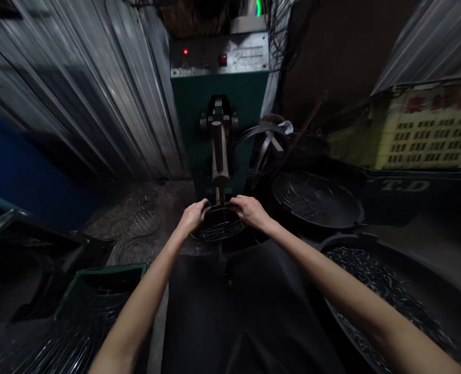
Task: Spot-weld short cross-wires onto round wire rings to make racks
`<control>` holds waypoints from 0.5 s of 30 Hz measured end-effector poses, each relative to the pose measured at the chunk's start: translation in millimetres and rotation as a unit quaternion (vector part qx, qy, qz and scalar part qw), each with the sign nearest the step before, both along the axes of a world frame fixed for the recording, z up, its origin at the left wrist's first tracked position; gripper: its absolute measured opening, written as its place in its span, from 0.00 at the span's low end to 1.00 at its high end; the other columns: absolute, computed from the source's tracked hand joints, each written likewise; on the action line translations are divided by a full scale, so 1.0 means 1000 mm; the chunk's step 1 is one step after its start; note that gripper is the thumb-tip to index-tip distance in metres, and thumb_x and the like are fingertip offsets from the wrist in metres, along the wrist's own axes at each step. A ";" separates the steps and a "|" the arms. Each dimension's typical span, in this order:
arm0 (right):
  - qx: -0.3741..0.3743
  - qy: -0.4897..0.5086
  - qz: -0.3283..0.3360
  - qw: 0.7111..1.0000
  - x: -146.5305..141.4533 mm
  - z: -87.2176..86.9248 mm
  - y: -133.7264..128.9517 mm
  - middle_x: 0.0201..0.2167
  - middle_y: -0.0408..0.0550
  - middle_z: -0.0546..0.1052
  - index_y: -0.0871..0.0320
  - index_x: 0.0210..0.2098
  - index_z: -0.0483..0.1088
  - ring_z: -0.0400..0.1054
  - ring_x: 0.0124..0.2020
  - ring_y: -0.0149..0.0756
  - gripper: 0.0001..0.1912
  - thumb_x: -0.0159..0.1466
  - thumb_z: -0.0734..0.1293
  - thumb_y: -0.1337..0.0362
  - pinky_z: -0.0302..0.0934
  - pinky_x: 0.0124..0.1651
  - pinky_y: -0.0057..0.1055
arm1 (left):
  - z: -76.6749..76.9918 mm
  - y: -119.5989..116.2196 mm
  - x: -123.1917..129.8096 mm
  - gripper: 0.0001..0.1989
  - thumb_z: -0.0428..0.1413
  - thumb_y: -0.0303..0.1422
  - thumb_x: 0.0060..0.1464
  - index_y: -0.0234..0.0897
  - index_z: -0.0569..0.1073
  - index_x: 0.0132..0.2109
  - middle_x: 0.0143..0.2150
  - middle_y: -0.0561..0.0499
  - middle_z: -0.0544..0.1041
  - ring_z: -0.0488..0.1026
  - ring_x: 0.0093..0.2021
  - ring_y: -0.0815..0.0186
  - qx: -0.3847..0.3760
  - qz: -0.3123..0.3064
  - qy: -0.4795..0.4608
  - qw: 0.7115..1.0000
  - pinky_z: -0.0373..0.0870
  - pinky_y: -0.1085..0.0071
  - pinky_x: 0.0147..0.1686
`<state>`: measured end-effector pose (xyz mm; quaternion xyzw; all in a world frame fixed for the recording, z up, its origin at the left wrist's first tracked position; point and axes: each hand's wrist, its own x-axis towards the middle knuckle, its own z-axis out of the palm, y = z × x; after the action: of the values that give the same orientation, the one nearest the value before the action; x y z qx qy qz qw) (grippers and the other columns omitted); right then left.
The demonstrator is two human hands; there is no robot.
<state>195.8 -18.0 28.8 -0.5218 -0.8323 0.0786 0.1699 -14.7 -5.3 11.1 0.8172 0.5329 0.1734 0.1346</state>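
Both my hands hold a round wire grill rack (219,228) under the copper electrode arm (219,156) of a green spot-welding machine (218,104). My left hand (193,215) grips the rack's left rim and my right hand (249,210) grips its right rim. The rack lies roughly flat, its far edge right below the electrode tip. My dark-clad lap fills the bottom middle.
A black basin (405,249) of small metal pieces sits at lower right, another basin (355,215) with wire racks behind it. Wire rings (259,136) hang beside the machine. Finished racks (136,223) lie on the floor left. A green crate (109,270) stands lower left. Corrugated metal wall on the left.
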 end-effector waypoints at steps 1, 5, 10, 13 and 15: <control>0.002 -0.002 -0.004 1.000 -0.001 0.000 0.003 0.31 0.45 0.71 0.57 0.37 0.71 0.64 0.32 0.31 0.08 0.63 0.61 0.64 0.50 0.32 0.25 | -0.001 0.005 -0.001 0.08 0.46 0.35 0.59 0.41 0.68 0.41 0.38 0.50 0.76 0.72 0.40 0.63 -0.001 -0.006 -0.006 1.000 0.65 0.71 0.39; 0.013 -0.011 -0.006 1.000 -0.003 -0.001 0.011 0.32 0.46 0.71 0.55 0.39 0.71 0.65 0.33 0.32 0.09 0.64 0.60 0.63 0.51 0.32 0.26 | -0.005 0.016 -0.005 0.08 0.46 0.35 0.59 0.41 0.68 0.41 0.38 0.50 0.76 0.72 0.40 0.63 -0.005 -0.013 -0.031 0.999 0.65 0.69 0.40; 0.021 -0.020 -0.008 1.000 -0.004 -0.003 0.014 0.32 0.46 0.72 0.56 0.38 0.71 0.65 0.34 0.32 0.09 0.64 0.60 0.62 0.51 0.33 0.26 | -0.002 0.016 -0.004 0.09 0.47 0.34 0.58 0.40 0.69 0.42 0.38 0.50 0.76 0.72 0.40 0.64 0.002 -0.010 -0.034 0.999 0.66 0.70 0.40; 0.017 -0.020 -0.012 1.000 -0.003 -0.002 0.012 0.32 0.47 0.72 0.57 0.37 0.71 0.65 0.33 0.32 0.10 0.64 0.59 0.62 0.51 0.33 0.26 | 0.001 0.014 -0.002 0.08 0.47 0.34 0.58 0.40 0.70 0.40 0.36 0.50 0.76 0.72 0.38 0.64 0.008 -0.013 -0.024 1.000 0.66 0.71 0.39; 0.015 -0.020 -0.017 1.000 -0.002 -0.001 0.012 0.32 0.47 0.72 0.57 0.37 0.71 0.65 0.33 0.32 0.10 0.64 0.59 0.62 0.51 0.33 0.26 | 0.001 0.015 -0.001 0.08 0.47 0.34 0.58 0.40 0.70 0.40 0.35 0.50 0.76 0.72 0.37 0.64 0.008 -0.012 -0.023 1.000 0.66 0.71 0.38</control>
<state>193.7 -6.5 27.6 -0.5347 -0.8277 0.0524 0.1621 -15.8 9.8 11.9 0.8206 0.5183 0.1943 0.1425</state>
